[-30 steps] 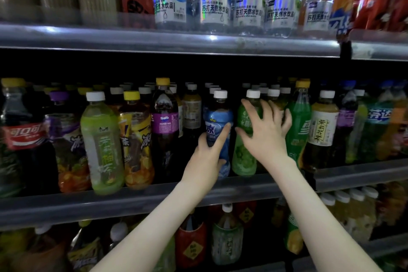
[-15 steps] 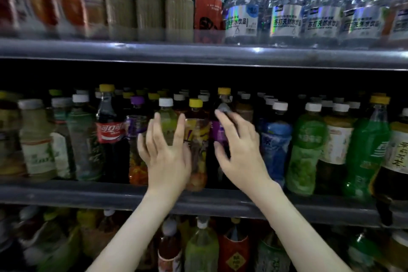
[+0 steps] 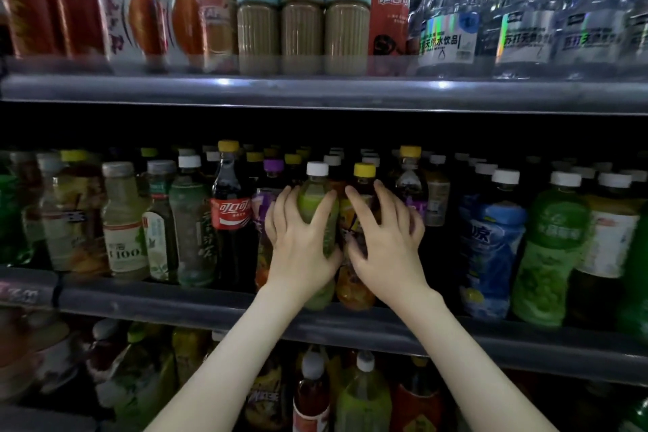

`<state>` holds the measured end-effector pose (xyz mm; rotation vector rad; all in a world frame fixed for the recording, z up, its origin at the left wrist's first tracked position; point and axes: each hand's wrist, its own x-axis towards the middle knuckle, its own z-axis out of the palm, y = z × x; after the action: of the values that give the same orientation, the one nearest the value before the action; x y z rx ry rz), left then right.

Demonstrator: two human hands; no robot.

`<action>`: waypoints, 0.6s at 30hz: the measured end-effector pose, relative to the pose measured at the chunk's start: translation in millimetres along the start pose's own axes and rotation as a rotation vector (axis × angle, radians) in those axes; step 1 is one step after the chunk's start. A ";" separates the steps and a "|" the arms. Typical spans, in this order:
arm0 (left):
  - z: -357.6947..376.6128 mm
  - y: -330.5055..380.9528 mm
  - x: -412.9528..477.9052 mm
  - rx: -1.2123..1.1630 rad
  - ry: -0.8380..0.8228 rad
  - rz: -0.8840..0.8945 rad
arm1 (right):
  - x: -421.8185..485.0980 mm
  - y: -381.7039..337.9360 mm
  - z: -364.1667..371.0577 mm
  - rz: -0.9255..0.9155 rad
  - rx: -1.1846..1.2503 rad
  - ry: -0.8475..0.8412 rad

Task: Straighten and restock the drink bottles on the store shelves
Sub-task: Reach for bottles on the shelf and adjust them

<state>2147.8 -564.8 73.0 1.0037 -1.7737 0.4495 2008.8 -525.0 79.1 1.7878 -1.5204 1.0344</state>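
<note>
I am gripping two bottles in the front row of the middle shelf (image 3: 175, 302). My left hand (image 3: 301, 249) is curling its fingers around the green bottle (image 3: 314, 200) with the white cap. My right hand (image 3: 385, 249) is wrapping its spread fingers around the yellow-capped bottle (image 3: 351, 288) just beside it. Both bottles are standing upright at the front edge, touching each other. I am seeing a risk here: if I am twisting them too quickly, a base may be sliding over the edge and falling. My left knuckles may also be knocking the cola bottle (image 3: 231, 217), because the row is tightly packed.
</note>
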 end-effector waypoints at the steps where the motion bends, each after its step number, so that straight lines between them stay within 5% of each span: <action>1: 1.3 0.5 -1.7 -0.053 0.034 0.002 | -0.4 -0.6 0.6 0.004 -0.001 -0.005; 7: -1.5 7.0 -27.5 -0.400 0.091 0.161 | -7.8 -12.8 -13.3 -0.051 0.387 0.049; 11: -10.0 -0.2 -43.0 -0.523 0.028 0.302 | -15.5 -28.9 -26.6 0.060 0.924 -0.241; 18: -16.5 -19.1 -50.4 -0.592 -0.007 0.315 | -14.7 -45.0 -33.1 0.019 0.761 -0.374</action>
<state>2180.2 -543.3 32.2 0.3134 -1.9139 0.0913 2045.7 -481.2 87.2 2.6060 -1.4479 1.4838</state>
